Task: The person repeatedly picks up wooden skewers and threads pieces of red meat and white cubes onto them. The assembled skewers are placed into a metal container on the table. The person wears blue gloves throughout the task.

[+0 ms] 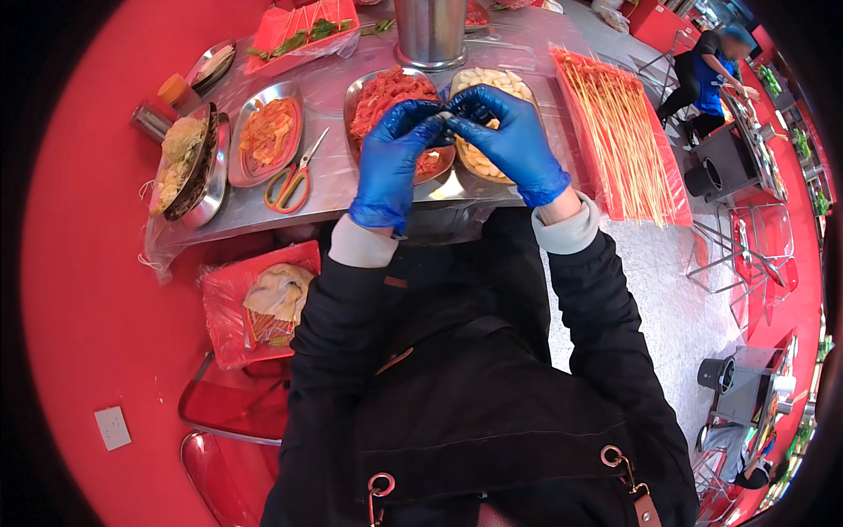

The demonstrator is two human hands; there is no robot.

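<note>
Both my hands wear blue gloves and meet fingertip to fingertip above the table. Between them is a small pale piece (pixel 446 116), too small and too covered to name. My left hand (pixel 398 155) pinches it from one side, over an oval metal tray of raw red meat strips (pixel 388 89). From the other side my right hand (pixel 510 141) grips it, above a second oval tray of pale, clove-like pieces (pixel 490 78). The fingers hide the inner edges of both trays.
Scissors (pixel 290 184) with red and yellow handles lie left of the meat. Beyond them are a tray of orange-red food (pixel 267 132) and tilted stacked dishes (pixel 188 151). At the right, a red tray holds many skewers (pixel 612 125). A metal cylinder (pixel 431 29) stands behind; a person (pixel 708 72) works farther off.
</note>
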